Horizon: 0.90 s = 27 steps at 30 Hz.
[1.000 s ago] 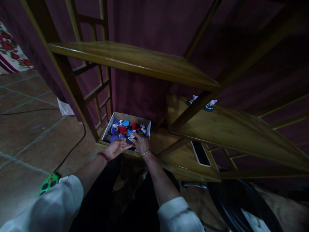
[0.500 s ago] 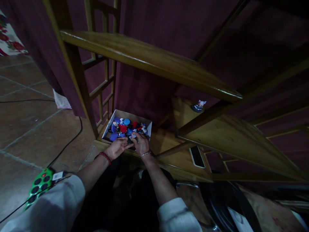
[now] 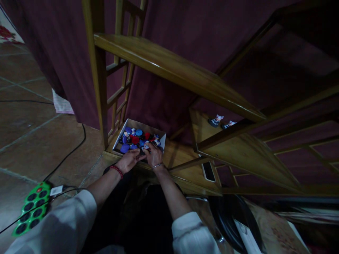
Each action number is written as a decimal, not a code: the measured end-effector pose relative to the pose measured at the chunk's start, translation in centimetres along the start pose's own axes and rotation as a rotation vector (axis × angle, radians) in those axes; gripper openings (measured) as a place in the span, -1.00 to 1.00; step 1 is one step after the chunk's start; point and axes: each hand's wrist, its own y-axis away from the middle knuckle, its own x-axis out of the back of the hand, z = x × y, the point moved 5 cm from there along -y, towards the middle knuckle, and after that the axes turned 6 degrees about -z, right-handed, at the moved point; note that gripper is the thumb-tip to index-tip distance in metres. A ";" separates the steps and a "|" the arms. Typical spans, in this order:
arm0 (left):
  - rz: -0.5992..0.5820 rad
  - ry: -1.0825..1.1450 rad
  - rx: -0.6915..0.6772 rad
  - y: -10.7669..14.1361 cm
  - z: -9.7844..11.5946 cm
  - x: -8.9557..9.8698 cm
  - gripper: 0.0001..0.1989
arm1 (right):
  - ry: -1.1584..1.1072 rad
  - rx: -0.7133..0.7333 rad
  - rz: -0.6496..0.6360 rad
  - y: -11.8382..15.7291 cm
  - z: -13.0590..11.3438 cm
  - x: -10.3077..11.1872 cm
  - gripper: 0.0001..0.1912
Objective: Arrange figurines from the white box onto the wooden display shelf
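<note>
A shallow white box (image 3: pixel 116 141) stands on the low wooden shelf, filled with several small figures on blue, red and black bases. Both my hands meet over its front edge. My right hand (image 3: pixel 154 155) pinches a small figure (image 3: pixel 146 146) with a pale and dark body. My left hand (image 3: pixel 129 159), with a red bead bracelet, is at the lower part of that figure, fingers curled in; what they hold is too dark to tell. Two similar figures, one (image 3: pixel 215 120) on a dark base and another (image 3: pixel 228 124) partly behind a beam, stand on the raised shelf at the right.
A wooden shelf board (image 3: pixel 169 70) crosses above my hands. A phone (image 3: pixel 208 171) lies on the low shelf to the right. On the floor at the left is a green power strip (image 3: pixel 33 208) with cables. A black stool (image 3: pixel 235 218) stands at the lower right.
The view has shifted slightly, and a second figure on the raised shelf now shows from behind the beam. My hands stay together over the box, barely moved.
</note>
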 end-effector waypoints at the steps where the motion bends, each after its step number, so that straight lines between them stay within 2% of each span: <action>1: -0.005 -0.003 -0.001 0.0 0.0 0.0 -0.80 | 0.006 -0.018 -0.003 0.0 0.0 0.0 -0.74; 9: -0.001 -0.012 -0.004 -0.3 -0.4 0.5 -0.84 | 0.086 -0.126 0.005 0.3 -0.4 0.0 -0.73; 20: 0.100 -0.020 0.003 0.0 -0.2 0.5 -0.83 | 0.039 -0.265 0.058 0.7 -0.2 -0.4 -0.70; 27: 0.007 -0.069 0.007 -0.3 -0.4 0.4 -0.88 | 0.000 -0.287 0.132 1.0 0.1 -0.5 -0.75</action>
